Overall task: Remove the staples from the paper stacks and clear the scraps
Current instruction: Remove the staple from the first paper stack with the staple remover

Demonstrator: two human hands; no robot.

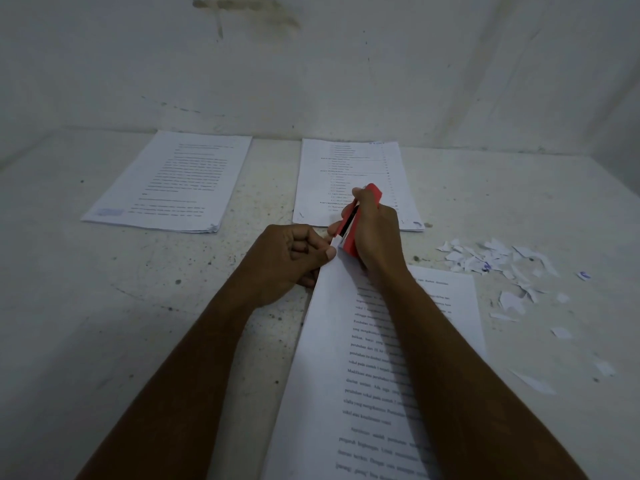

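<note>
Head view: stained wall, speckled white surface; left fingers pinch paper stack, right fingers grip red stapler.

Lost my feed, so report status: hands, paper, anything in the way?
Left hand pinches top corner of near stack. Right hand grips red tool at that corner. Scraps lie right, uncleared; nothing blocking.
</note>
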